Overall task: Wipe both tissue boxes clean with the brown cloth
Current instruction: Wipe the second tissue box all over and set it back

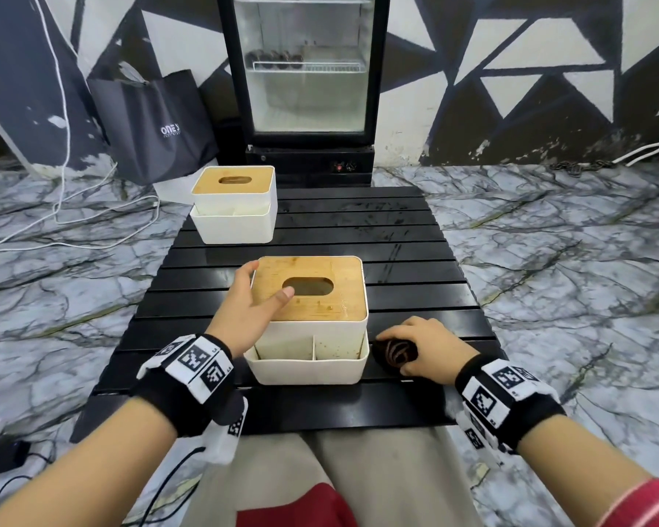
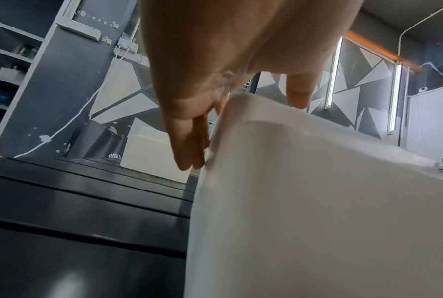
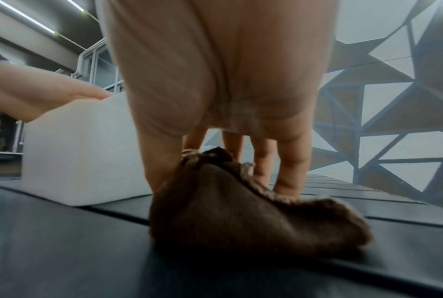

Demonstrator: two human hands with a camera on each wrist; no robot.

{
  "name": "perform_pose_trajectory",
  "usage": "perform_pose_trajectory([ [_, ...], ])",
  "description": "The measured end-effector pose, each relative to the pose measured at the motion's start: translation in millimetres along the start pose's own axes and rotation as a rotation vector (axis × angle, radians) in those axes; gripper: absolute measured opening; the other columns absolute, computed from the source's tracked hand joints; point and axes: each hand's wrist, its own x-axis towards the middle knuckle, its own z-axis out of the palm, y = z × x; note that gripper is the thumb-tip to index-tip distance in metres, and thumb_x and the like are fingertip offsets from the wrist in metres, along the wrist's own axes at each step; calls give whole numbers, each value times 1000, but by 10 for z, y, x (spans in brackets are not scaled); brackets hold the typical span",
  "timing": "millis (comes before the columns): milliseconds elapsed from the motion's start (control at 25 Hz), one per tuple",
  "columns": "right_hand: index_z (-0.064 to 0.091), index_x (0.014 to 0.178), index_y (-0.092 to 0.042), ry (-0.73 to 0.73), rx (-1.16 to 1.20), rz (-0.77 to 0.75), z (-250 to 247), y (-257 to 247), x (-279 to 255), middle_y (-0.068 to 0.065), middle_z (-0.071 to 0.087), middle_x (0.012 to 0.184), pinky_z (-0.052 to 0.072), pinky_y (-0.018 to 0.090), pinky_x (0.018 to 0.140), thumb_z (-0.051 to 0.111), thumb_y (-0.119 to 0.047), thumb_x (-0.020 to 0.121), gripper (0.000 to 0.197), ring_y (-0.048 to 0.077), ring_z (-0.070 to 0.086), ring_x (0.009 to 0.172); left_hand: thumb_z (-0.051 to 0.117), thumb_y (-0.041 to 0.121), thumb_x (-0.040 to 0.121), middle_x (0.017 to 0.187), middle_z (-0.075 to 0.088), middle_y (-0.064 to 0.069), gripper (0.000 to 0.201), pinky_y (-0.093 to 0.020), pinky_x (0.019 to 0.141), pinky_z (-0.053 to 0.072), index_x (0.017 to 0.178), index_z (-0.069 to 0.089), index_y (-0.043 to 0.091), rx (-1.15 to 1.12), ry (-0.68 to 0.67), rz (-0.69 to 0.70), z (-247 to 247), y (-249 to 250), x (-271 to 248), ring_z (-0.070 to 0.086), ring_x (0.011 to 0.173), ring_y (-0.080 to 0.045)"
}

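The near tissue box, white with a bamboo lid, stands mid-table on the black slatted table. My left hand rests on its left edge: the thumb lies on the lid and the straight fingers lie down the white side. Just right of the box's front corner, my right hand pinches the bunched brown cloth, which lies on the table between thumb and fingers. The far tissue box stands untouched at the table's back left corner.
A glass-door fridge stands right behind the table. A dark bag leans beside it at the left. White cables run over the marble floor to the left. My knees sit under the table's near edge.
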Motion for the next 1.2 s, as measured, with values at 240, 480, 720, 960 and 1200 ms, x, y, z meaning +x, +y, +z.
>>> perform_pose_trajectory([
  [240, 62, 105, -39, 250, 415, -48, -294, 0, 5, -5, 62, 104, 43, 23, 94, 69, -5, 68, 51, 14, 59, 100, 62, 33, 87, 141, 41, -4, 72, -24, 94, 34, 144, 21, 17, 80, 49, -42, 65, -29, 106, 46, 121, -18],
  [480, 54, 118, -35, 475, 856, -264, -335, -591, 152, -10, 54, 119, 38, 10, 94, 59, 1, 82, 50, 5, 51, 110, 57, 39, 89, 144, 40, -5, 74, -33, 104, 33, 147, 18, 18, 107, 96, -65, 126, -37, 129, 43, 128, -23],
  [720, 45, 122, -26, 516, 892, -319, -25, -750, 142, 4, 34, 138, 19, -2, 97, 46, 8, 88, 48, 3, 26, 132, 59, 44, 86, 140, 45, -5, 78, -34, 101, 39, 147, 16, 22, 144, 97, -72, 122, -104, 149, 48, 123, -25],
  [960, 45, 121, -28, 477, 901, -254, -152, -727, 352, -1, 27, 142, 17, -8, 91, 43, 5, 91, 44, -8, 27, 122, 60, 44, 85, 144, 41, -2, 79, -35, 106, 37, 147, 16, 22, 132, 51, -51, 86, -142, 148, 44, 126, -21],
  [1200, 45, 121, -28, 515, 926, -283, -39, -741, 264, -2, 29, 140, 18, -3, 96, 44, 1, 91, 42, -10, 26, 126, 60, 43, 86, 140, 45, -3, 78, -34, 103, 38, 147, 18, 21, 116, 86, -62, 115, -133, 152, 47, 124, -22],
])
